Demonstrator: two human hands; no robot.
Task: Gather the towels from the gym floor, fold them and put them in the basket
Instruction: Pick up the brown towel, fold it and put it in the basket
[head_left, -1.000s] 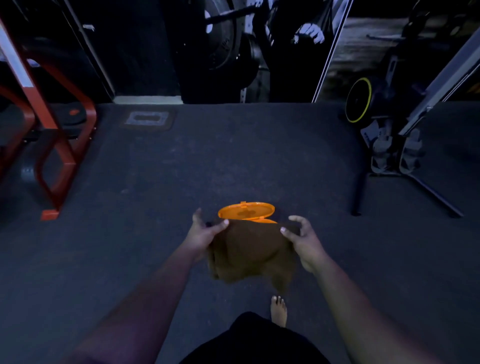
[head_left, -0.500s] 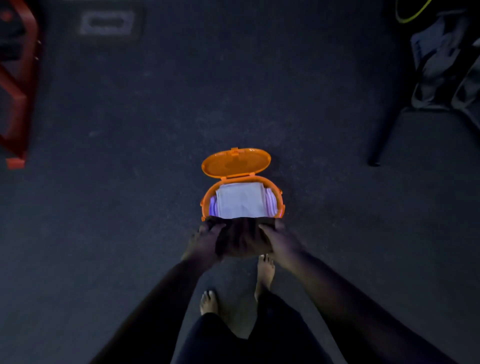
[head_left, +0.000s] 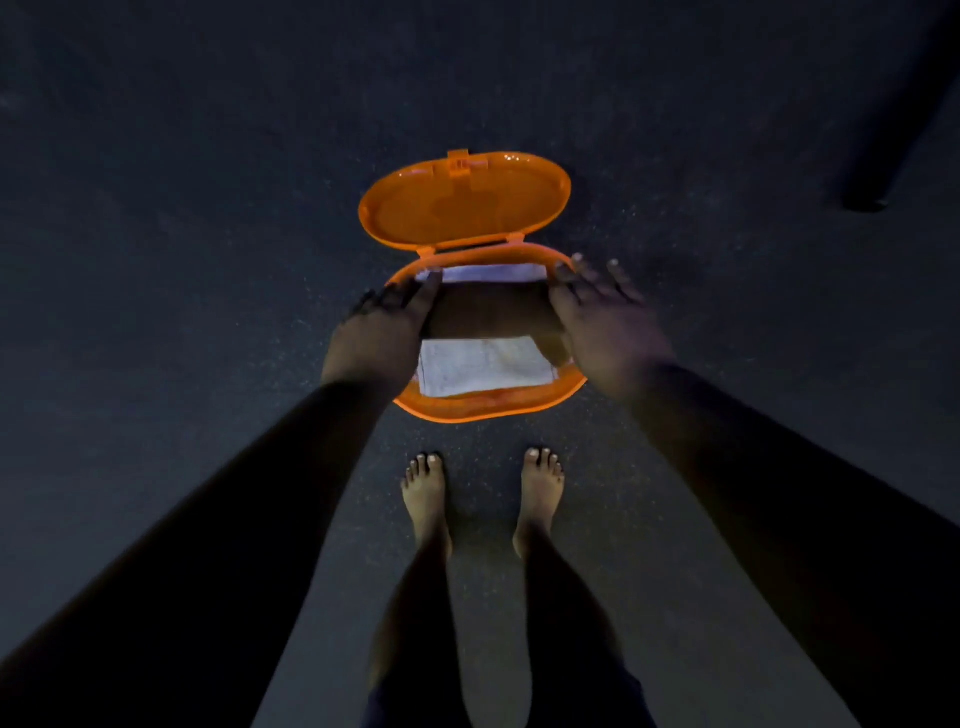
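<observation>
Brown towel (head_left: 493, 314) held flat by both hands' grip, left hand (head_left: 382, 332), right hand (head_left: 605, 322) (fingers straight), inside orange basket (head_left: 488, 408) rim.

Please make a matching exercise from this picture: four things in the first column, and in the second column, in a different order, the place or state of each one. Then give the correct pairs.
Column 1
1. basket lid
2. brown towel
3. white towel
4. bare feet

Column 2
A. lies in the basket, partly under another towel
B. stand on the floor, on the near side of the basket
C. between the left hand and the right hand, over the basket
D. open, tilted back at the far side

Pairs: 1-D, 2-C, 3-A, 4-B
</observation>
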